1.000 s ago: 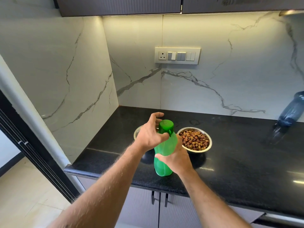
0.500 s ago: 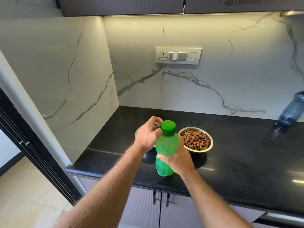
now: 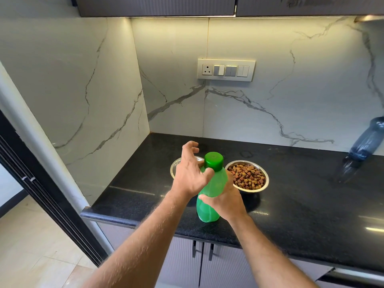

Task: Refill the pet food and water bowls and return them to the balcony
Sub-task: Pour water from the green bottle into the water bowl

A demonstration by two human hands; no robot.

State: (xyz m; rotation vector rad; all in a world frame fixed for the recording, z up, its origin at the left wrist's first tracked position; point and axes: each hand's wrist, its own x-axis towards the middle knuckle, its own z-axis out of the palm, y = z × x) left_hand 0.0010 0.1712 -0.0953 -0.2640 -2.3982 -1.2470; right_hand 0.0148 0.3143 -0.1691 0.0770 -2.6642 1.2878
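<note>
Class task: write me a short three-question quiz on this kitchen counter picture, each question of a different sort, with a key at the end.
1. True or false: the cap is on the green bottle.
2. Which hand holds the bottle's body? A) the left hand B) the right hand C) neither
3. Fill in: the metal bowl on the right holds dry pet ____.

Key: 1 true; 2 B, the right hand's grip wraps the bottle's body while the left hand, fingers spread, is beside the cap; 3 food. The other bowl is mostly hidden behind the left hand, so its contents cannot be told.
</note>
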